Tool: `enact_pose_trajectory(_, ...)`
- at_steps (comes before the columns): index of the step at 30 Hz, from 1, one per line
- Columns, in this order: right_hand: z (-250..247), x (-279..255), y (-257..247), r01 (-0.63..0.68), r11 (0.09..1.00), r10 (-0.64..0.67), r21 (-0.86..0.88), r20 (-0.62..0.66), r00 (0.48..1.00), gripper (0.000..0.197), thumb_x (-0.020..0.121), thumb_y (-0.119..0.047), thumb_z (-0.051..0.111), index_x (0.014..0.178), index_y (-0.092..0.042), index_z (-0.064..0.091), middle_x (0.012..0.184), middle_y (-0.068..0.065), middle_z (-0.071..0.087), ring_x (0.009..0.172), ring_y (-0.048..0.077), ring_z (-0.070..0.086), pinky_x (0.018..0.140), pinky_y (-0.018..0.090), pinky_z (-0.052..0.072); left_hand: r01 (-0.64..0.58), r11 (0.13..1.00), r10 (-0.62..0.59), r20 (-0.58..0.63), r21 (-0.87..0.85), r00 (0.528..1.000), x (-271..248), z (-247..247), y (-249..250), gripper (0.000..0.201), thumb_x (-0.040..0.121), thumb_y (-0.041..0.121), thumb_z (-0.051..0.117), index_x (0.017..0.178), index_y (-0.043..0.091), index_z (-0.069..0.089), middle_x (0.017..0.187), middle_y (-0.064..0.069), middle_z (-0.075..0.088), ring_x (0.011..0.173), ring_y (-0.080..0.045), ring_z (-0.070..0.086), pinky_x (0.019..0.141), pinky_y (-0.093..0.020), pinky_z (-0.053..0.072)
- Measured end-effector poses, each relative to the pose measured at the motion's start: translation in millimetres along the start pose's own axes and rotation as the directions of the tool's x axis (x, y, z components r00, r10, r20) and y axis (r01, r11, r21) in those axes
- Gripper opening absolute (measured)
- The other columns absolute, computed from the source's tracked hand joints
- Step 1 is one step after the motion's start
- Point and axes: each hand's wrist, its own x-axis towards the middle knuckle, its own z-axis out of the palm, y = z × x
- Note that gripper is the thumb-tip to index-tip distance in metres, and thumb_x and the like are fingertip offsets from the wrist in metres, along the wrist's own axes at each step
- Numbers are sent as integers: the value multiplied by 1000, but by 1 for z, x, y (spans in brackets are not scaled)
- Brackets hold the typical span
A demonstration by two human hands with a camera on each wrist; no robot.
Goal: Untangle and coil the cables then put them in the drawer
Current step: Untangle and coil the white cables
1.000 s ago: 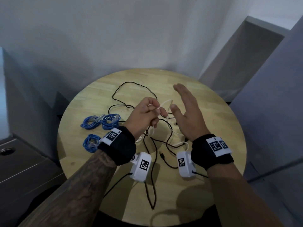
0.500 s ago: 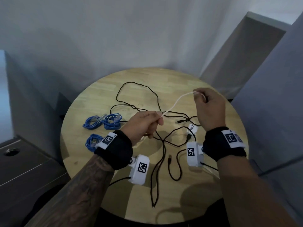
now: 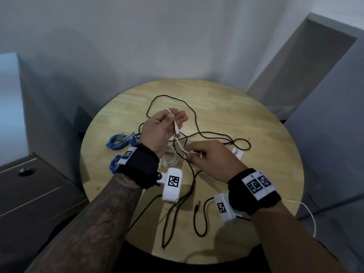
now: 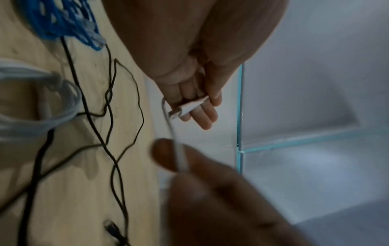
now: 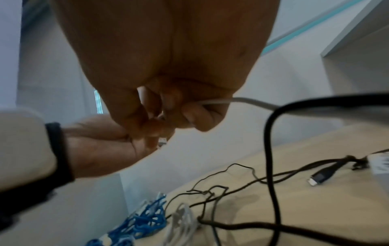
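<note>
Above the round wooden table (image 3: 256, 134), a white cable (image 3: 180, 144) runs between my hands. My left hand (image 3: 171, 120) is raised, and its thumb pins the cable against the fingers. The USB plug (image 4: 187, 108) hangs over the palm. Just below and to the right, my right hand (image 3: 204, 154) pinches the same cable (image 5: 231, 100), which then trails off past my right wrist. Tangled black cables (image 3: 214, 133) sprawl over the table. A coiled white cable (image 3: 170, 159) lies under my left wrist. Coiled blue cables (image 3: 120, 139) sit at the table's left.
A grey cabinet (image 3: 29, 194) with a round hole in its top stands left of the table. A grey panel (image 3: 295, 75) leans at the back right. A black plug (image 3: 197, 204) and a white tag (image 3: 237, 152) lie on the table.
My right hand, open a second ago, took the white cable, pulled it out to the right, then came back close under the left. My left hand has lifted and moved farther from me.
</note>
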Motion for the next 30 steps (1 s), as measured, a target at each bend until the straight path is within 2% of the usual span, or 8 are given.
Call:
enact_pose_trajectory(5,-13,9,-4,119,991,-86,66,-373,924,13,95,-21,62,98,-25,73,90,-13,68,76,9,61,69,33,51,-145,868,76,160,476,984,-12,14,-5,21,100,1,46,97,-8,64,82,-12,67,70,-14,64,68,-25,54)
enact_pose_trajectory(11,-18,27,20,90,994,-107,-58,-532,840,12,91,-29,69,101,-25,75,88,-12,63,82,2,57,74,18,40,191,913,-274,192,360,942,-12,26,-11,32,99,12,34,82,6,60,57,1,40,52,-14,35,55,-27,36)
enact_pose_trajectory(16,-8,26,37,-17,998,32,54,-276,961,26,99,-25,56,123,-28,65,89,-12,69,79,7,63,77,34,53,356,912,-305,242,-205,921,-9,19,7,26,101,15,33,87,10,54,60,5,34,53,-10,34,58,-23,42)
enact_pose_trajectory(19,-5,18,42,-116,991,123,63,-114,986,15,99,-27,55,109,-30,66,78,-8,70,75,17,67,76,45,57,247,823,-207,134,-512,969,3,5,17,22,102,11,35,97,6,56,65,3,51,57,-9,50,69,-25,51)
enact_pose_trajectory(22,-4,15,32,-120,988,121,94,-5,993,17,99,-30,58,106,-33,73,81,-7,72,78,14,68,79,43,58,74,823,-114,-36,-563,993,11,-9,21,20,102,9,40,103,3,59,78,-2,68,72,-11,68,81,-29,58)
enact_pose_trajectory(26,-1,12,10,-30,996,26,79,50,998,18,98,-35,61,108,-33,75,91,-14,74,82,2,65,76,29,53,-47,925,-22,-176,-376,984,13,-13,11,18,102,7,42,104,4,60,89,-6,74,86,-18,73,83,-30,58)
enact_pose_trajectory(28,-2,12,3,44,998,-42,53,-41,998,15,99,-34,59,101,-30,73,77,-10,68,69,6,60,65,29,47,-122,991,110,-203,-47,973,12,-10,6,17,100,3,47,101,0,64,92,-14,72,85,-22,73,81,-30,57)
enact_pose_trajectory(30,-8,17,3,94,994,-81,50,-221,972,15,99,-32,59,96,-26,72,76,-9,65,69,9,58,64,30,47,-183,905,223,-59,385,973,6,-2,5,19,98,1,49,95,-5,67,88,-17,71,75,-13,71,71,-20,54)
